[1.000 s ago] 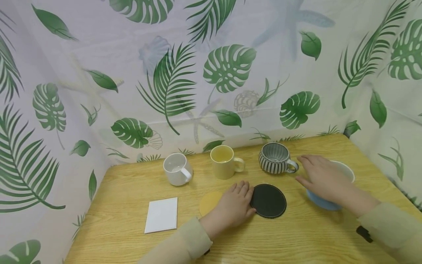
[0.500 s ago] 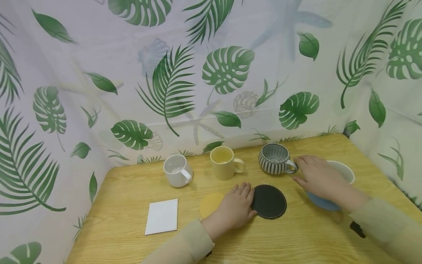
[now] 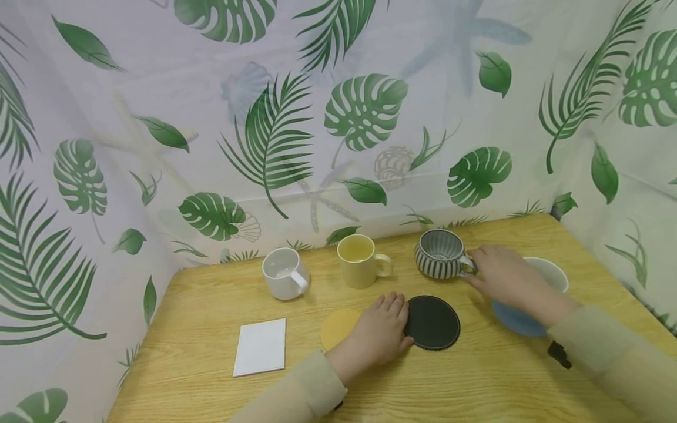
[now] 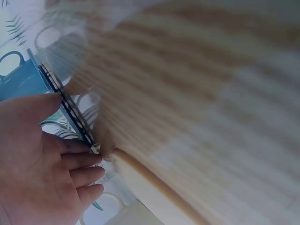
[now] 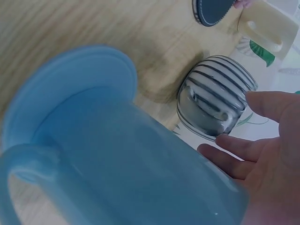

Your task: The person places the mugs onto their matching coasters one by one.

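Note:
My right hand (image 3: 502, 276) reaches to the handle of a grey-and-white striped cup (image 3: 439, 265). In the right wrist view its thumb and fingers are spread on either side of that cup, not closed round it. Below this arm stands a blue mug (image 5: 140, 159), white inside, on a round blue coaster (image 5: 101, 70); the forearm partly hides both in the head view. My left hand (image 3: 382, 329) lies low over the table, its thumb and fingertips at the left edge of a round black coaster (image 3: 432, 323). It partly covers a round yellow coaster (image 3: 335, 328).
At the back of the wooden table (image 3: 201, 329) stand a yellow mug (image 3: 355, 269) and a white mug (image 3: 280, 279). A square white coaster (image 3: 259, 348) lies at the left. Behind the table hangs a leaf-patterned cloth (image 3: 317, 147).
My right hand has moved left, past the blue mug, up to the striped cup's handle. The left hand has stayed beside the black coaster.

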The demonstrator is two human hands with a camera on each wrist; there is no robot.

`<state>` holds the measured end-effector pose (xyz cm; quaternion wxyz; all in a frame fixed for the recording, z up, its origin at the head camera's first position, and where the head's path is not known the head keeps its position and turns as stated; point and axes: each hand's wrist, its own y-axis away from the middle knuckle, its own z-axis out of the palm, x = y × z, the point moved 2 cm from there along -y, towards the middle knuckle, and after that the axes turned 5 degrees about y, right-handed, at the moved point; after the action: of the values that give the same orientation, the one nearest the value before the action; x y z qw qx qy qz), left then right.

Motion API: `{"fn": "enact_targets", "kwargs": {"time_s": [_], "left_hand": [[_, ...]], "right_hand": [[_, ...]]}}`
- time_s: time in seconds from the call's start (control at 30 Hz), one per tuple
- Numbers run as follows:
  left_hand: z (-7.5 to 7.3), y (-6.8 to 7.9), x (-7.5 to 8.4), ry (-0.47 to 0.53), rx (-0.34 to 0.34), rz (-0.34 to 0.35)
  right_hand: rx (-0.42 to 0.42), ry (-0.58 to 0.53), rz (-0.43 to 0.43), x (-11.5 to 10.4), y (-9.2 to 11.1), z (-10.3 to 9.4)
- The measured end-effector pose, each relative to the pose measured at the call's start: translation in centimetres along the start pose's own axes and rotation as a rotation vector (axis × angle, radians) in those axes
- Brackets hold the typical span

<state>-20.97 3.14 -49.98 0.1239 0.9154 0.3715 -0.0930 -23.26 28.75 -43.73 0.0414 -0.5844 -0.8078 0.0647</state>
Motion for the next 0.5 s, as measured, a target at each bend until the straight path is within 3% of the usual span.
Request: {"fn": "enact_targets", "kwargs": {"time_s": [0.13, 0.5], "left_hand": [[-0.4, 0.2, 0.0, -0.001, -0.015, -0.004], [-0.6, 0.3, -0.1, 0.013, -0.015, -0.002]], "right_hand": [[-0.026, -0.039, 0.015, 0.4, -0.9, -0.1], [-0.207, -0.201, 0.103, 2.2, -2.6, 0.0]]}}
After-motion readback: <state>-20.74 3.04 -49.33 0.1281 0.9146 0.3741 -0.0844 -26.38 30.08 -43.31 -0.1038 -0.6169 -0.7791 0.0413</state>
